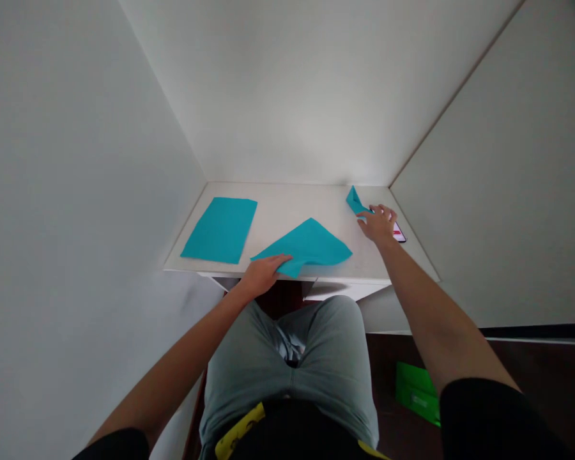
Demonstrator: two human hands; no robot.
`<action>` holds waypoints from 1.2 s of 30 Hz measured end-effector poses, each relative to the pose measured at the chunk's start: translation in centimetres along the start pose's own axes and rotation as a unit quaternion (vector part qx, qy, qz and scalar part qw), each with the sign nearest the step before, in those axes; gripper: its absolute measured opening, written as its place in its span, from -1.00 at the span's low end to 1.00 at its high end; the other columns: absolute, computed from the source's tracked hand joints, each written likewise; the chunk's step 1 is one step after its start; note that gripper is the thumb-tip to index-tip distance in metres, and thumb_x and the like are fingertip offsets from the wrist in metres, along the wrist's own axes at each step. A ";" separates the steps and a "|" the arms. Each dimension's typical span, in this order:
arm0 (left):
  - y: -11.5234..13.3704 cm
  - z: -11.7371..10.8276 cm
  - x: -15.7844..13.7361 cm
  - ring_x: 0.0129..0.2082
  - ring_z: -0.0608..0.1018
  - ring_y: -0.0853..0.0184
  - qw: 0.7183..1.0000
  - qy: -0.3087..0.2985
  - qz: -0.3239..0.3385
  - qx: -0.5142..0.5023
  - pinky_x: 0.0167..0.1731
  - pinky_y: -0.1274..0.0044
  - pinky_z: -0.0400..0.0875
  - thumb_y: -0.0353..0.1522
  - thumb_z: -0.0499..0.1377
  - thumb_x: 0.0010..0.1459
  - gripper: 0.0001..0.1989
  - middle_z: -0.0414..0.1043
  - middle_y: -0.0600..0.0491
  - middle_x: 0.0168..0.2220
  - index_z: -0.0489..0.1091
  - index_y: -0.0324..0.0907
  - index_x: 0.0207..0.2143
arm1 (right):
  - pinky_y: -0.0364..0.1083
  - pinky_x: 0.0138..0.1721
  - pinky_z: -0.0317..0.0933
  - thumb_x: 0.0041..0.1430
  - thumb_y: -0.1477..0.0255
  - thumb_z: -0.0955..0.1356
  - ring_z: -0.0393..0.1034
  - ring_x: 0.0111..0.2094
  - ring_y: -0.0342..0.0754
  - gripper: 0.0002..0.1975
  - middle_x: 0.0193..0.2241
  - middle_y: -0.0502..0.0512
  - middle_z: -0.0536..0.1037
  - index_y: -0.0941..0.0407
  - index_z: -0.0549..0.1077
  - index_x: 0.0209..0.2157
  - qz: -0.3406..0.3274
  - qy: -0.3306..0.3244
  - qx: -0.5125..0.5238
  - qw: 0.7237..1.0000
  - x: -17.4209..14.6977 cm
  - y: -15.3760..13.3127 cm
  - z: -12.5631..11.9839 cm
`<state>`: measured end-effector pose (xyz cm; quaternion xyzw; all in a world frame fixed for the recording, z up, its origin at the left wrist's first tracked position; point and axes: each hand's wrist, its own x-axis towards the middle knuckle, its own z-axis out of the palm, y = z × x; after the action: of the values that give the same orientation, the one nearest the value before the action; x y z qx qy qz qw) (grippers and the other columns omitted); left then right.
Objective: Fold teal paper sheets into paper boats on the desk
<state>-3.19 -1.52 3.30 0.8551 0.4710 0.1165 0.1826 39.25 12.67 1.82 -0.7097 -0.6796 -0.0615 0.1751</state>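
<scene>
A turquoise sheet of paper (311, 243) lies turned like a diamond at the middle of the white table, its near part bent up and a corner reaching the front edge. My left hand (263, 273) is on its near left edge, fingers closed over the paper; the thumb is mostly hidden. At the far right, a small folded turquoise paper piece (354, 199) stands with a raised point. My right hand (379, 223) is at its near end, fingers apart and partly covering it. Under and beside that hand lies a phone (399, 234) with a lit screen.
Another flat turquoise sheet (220, 230) lies on the left of the white table (282, 195). Walls close in the table at the back and both sides. Below the front edge is a white drawer (333, 289). A green bag-like item (416, 391) sits on the dark floor at right.
</scene>
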 end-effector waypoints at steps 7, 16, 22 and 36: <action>-7.1 -13.5 -0.2 -0.11 0.69 0.05 0.941 0.246 -0.227 -0.040 0.05 0.28 0.58 -0.12 0.03 0.48 -0.56 0.69 -0.07 -0.17 0.59 -0.21 -0.02 | 0.33 0.25 0.00 0.32 0.54 0.24 0.46 0.07 0.25 -0.63 0.04 0.37 0.64 0.12 0.64 -0.03 -0.027 -0.044 -0.010 0.999 0.2 -1.1 -0.4; -9.5 -18.4 -4.3 0.42 0.41 0.13 0.930 0.326 -0.135 0.104 0.42 0.25 0.29 -0.45 0.00 0.33 -0.39 0.42 0.02 0.39 0.38 -0.03 0.39 | 0.24 0.22 0.03 0.36 0.40 0.25 0.48 0.06 0.25 -0.43 0.06 0.34 0.65 0.14 0.31 0.37 -0.083 -0.001 0.114 0.990 -5.7 -7.9 0.1; -13.1 -9.3 -5.1 0.56 0.17 0.11 0.967 0.124 -0.160 0.153 0.50 0.12 0.08 -0.58 0.03 0.24 -0.22 0.16 0.01 0.53 0.29 0.08 0.47 | 0.20 0.17 0.11 0.32 0.36 0.24 0.46 0.09 0.24 -0.46 0.04 0.30 0.63 0.11 0.39 0.30 -0.053 0.002 0.182 0.982 -9.8 -10.2 1.2; -13.2 -4.4 -4.6 0.58 0.02 -0.11 0.955 0.095 -0.234 0.156 0.47 -0.10 -0.11 -0.02 -0.02 0.47 -0.31 0.07 -0.24 0.55 0.23 -0.15 0.49 | 0.15 0.08 0.31 0.39 0.40 0.28 0.45 0.02 0.21 -0.69 -0.05 0.24 0.61 0.04 0.63 0.01 -0.124 -0.017 0.218 0.968 -11.1 -10.3 1.6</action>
<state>-17.32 1.93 1.62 0.7238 0.6854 0.0763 0.0237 28.10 2.87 -1.59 -0.5651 -0.7624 0.0790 0.3053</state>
